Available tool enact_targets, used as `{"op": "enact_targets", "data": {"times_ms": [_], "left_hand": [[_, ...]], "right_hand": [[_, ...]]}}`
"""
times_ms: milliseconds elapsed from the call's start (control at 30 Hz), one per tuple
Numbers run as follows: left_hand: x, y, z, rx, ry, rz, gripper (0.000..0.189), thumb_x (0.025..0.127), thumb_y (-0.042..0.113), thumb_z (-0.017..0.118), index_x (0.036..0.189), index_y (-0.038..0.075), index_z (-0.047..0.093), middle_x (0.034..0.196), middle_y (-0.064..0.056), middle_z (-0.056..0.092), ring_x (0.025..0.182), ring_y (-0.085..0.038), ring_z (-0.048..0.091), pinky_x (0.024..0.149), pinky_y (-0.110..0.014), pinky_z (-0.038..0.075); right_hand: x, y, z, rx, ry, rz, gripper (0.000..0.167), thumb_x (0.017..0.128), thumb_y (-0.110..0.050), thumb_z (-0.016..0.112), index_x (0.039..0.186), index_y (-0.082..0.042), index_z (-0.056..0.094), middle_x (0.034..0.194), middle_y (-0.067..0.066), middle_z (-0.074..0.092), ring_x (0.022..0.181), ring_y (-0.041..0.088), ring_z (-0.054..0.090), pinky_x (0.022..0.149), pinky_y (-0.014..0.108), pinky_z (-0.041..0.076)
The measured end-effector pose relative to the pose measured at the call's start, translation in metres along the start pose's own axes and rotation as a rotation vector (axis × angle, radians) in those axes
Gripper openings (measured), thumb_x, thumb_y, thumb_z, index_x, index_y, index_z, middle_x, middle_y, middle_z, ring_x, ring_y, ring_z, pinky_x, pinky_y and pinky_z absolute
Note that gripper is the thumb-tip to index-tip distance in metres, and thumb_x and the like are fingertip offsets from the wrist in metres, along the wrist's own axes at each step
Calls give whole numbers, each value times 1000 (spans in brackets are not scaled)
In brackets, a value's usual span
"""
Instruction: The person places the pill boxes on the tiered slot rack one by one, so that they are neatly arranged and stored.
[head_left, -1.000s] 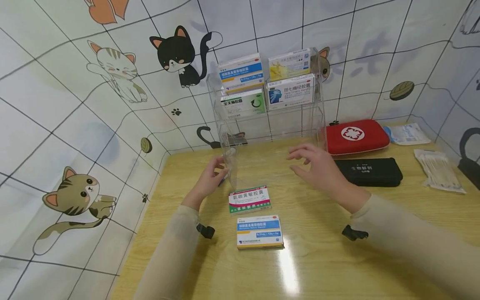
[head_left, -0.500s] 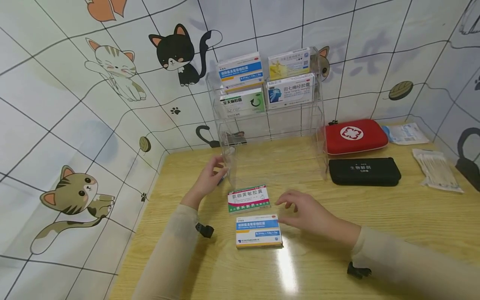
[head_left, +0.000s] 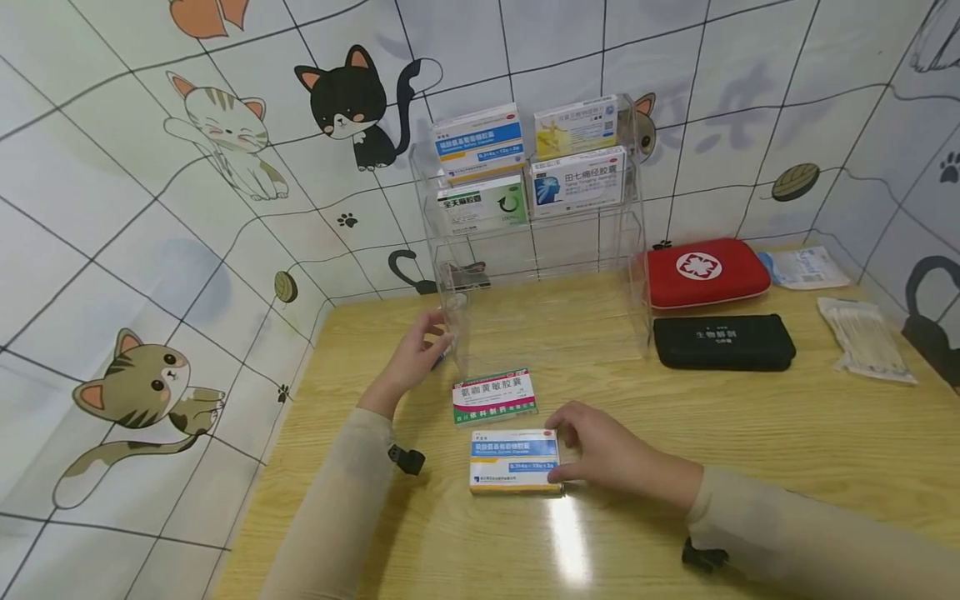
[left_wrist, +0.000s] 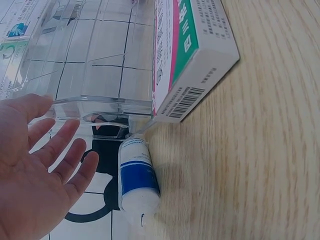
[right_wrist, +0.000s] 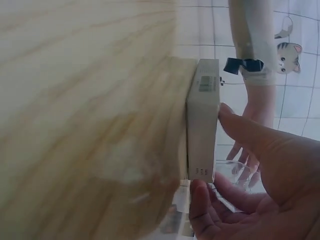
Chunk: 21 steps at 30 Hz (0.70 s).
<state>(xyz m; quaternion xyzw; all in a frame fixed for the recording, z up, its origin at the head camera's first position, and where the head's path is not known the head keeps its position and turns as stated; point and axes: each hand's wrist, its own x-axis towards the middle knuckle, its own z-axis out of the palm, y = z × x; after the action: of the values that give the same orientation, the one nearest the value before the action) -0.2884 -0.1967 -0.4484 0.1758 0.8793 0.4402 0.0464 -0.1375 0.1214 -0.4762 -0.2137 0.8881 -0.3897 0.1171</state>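
Note:
My right hand pinches the right end of a blue, white and orange medicine box lying flat on the table. In the right wrist view, the thumb is at one edge of the box and curled fingers are at its far end. My left hand is at the left side of a clear acrylic stand. The left wrist view shows its thumb along the stand's rim, the other fingers loosely spread. A green, pink and white medicine box lies just behind the blue one.
The stand's upper tiers hold several medicine boxes, including a green one. A white and blue bottle lies beside its left foot. To the right are a red first-aid case, a black pouch and bagged cotton swabs. Wall behind.
My right hand has come down from in front of the stand toward the near side and taken hold of the blue medicine box's right end. My left hand stays by the stand.

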Motion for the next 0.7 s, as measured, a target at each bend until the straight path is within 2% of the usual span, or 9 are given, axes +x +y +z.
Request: {"op": "enact_targets", "data": {"times_ms": [100,267,467,567,700], "left_hand": [[-1,1,-2,-6,-4,13,42,108,18,55,147,5,43,147,-17,51,129,-35,51,104,-51,48],[-1,2,-3,-12,-13,26,43,108,16,55,146,1,42,147,-19,50,128,-35,51,104,-52,48],[1,0,-3,-11,-9,21,44,108,19,56,146,1,43,146,-16,51,129,-36,51,105,-52,47],[1,-3,-3,-15,-10,23,45,108,19,56,148,2,43,146,-16,51,129,-35,51,104,-52,48],[1,-5,-3,-26,-16,29,46,108,19,56,148,1,42,147,-19,51,128,-35,51,103,-52,49]], "right_hand": [[1,-2,-1,88,-14,73,62,69,-28,98,119,-11,65,97,-1,64,91,16,60,79,28,52],[1,-4,-4,176,8,113,45,78,-20,92,115,-19,66,102,-3,71,92,14,68,78,27,58],[-1,-7,-14,232,120,51,20,90,-16,82,104,-25,72,110,-5,73,94,11,71,84,28,61],[1,-9,-23,233,189,-21,18,91,-14,80,104,-24,74,113,-5,73,96,11,72,86,29,61],[10,-10,-42,177,326,-144,21,89,-8,81,107,-19,76,116,-1,74,95,13,74,87,37,62]]}}
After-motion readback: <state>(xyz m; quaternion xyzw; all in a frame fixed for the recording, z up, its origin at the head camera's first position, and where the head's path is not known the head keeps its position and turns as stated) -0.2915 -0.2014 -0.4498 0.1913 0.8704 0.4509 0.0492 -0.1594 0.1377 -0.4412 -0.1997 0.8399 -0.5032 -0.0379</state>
